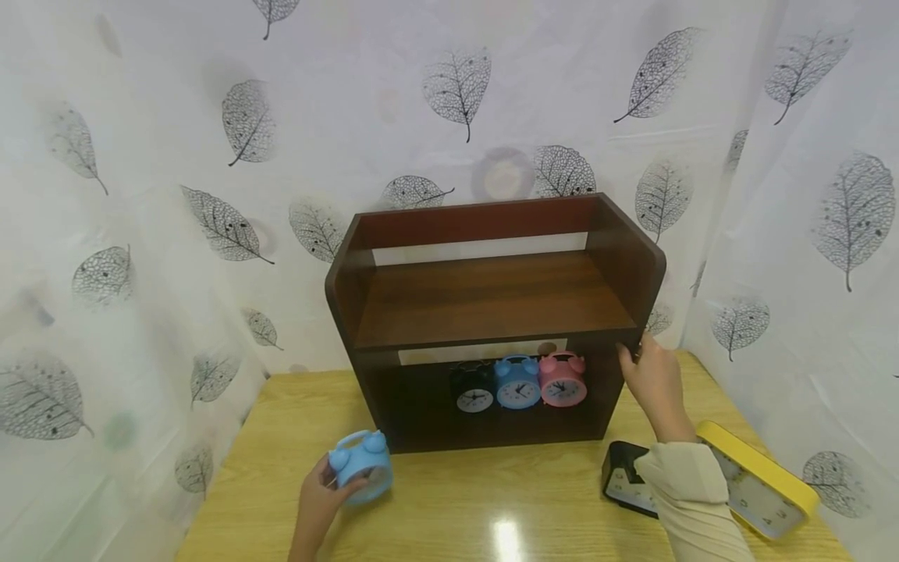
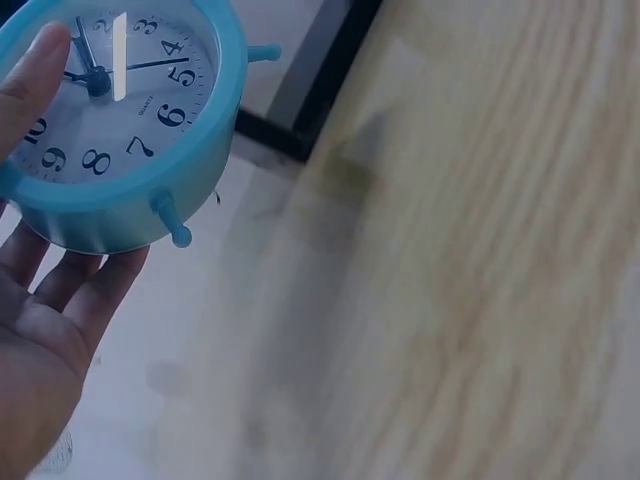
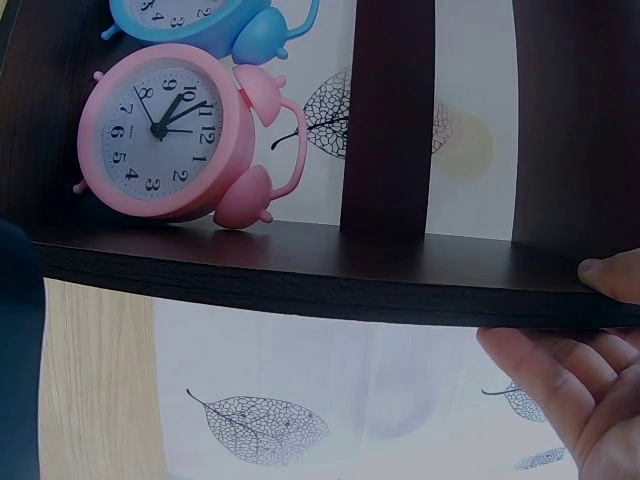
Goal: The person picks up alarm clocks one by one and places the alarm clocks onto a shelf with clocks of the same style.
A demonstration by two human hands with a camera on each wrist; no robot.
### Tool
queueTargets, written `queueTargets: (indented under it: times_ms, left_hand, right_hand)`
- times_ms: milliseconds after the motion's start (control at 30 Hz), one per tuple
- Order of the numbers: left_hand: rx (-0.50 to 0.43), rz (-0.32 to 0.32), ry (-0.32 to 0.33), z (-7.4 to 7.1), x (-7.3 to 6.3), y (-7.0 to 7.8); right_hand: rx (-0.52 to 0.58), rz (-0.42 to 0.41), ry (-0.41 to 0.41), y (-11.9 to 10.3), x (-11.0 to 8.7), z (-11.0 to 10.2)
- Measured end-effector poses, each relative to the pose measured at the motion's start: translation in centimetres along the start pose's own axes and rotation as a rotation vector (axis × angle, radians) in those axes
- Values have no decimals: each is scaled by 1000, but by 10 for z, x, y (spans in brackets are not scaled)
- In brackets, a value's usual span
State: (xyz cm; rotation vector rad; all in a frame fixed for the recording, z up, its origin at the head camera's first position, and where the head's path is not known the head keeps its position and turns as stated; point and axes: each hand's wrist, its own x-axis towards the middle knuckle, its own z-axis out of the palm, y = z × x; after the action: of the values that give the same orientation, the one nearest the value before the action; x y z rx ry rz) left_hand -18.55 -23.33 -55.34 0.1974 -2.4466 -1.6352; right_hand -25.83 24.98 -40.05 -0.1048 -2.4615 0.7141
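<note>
My left hand (image 1: pixel 325 499) holds a light blue twin-bell alarm clock (image 1: pixel 364 468), thumb across its face and fingers behind the case, at the shelf's front left corner. In the left wrist view the clock's dial (image 2: pixel 130 90) and two small feet show. My right hand (image 1: pixel 655 382) grips the right side panel of a dark brown two-tier shelf (image 1: pixel 492 300), thumb (image 3: pixel 610 275) on the inner face and fingers outside. On the lower tier stand a black clock (image 1: pixel 474 388), a blue clock (image 1: pixel 518 382) and a pink clock (image 1: pixel 562 379) side by side.
On the table (image 1: pixel 449 499) at right lie a black clock (image 1: pixel 625 476) and a large yellow-framed clock (image 1: pixel 762 480), both partly behind the right sleeve (image 1: pixel 691 492). A leaf-print curtain (image 1: pixel 421 101) encloses the table behind and at both sides.
</note>
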Motion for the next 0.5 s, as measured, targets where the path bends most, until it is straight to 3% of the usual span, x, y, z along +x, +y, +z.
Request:
queueTargets:
  times_ms: [500]
  left_hand:
    - [-71, -18, -102, 32, 10, 26]
  right_hand:
    - [-2, -7, -3, 1, 0, 0]
